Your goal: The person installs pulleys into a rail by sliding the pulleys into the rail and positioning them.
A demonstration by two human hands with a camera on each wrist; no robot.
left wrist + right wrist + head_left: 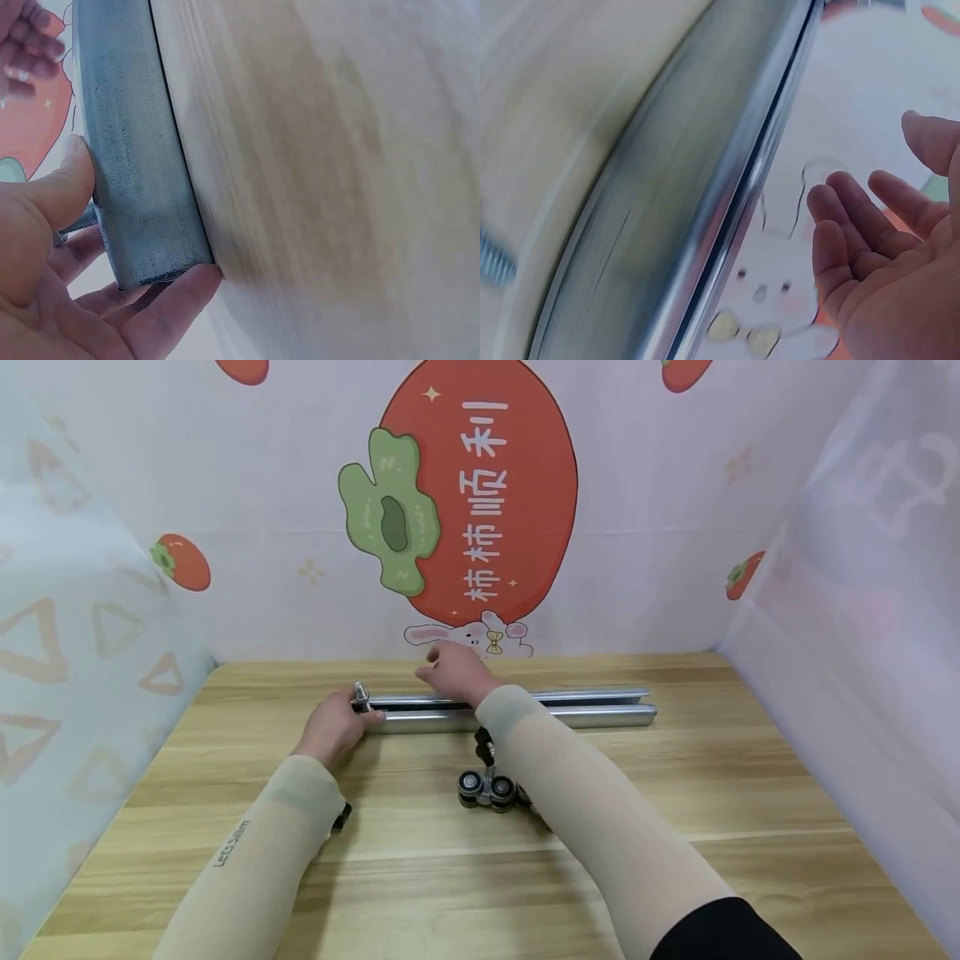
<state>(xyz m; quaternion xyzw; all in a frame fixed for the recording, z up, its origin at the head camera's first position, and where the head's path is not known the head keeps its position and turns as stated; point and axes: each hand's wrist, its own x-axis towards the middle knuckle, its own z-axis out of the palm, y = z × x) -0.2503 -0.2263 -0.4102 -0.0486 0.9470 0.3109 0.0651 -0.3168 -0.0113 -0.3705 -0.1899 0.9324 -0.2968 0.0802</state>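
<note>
A long silver metal track (pixel 600 717) lies across the table with a slot along its top. My left hand (pixel 335 724) grips its left end; in the left wrist view the thumb lies along the slot edge and a fingertip touches the end of the track (pixel 142 165). A threaded bolt (pixel 362 695) stands up out of the slot by that hand. My right hand (pixel 454 673) hovers above and behind the track's middle, fingers loosely bent with nothing in them, also plain in the right wrist view beside the track (pixel 682 195).
A roller trolley (pixel 486 789) with black-rimmed wheels lies on the wooden table (pixel 405 877) in front of the track. More of these parts are partly hidden behind my right forearm. A printed cloth (pixel 637 527) hangs behind the table and along both sides.
</note>
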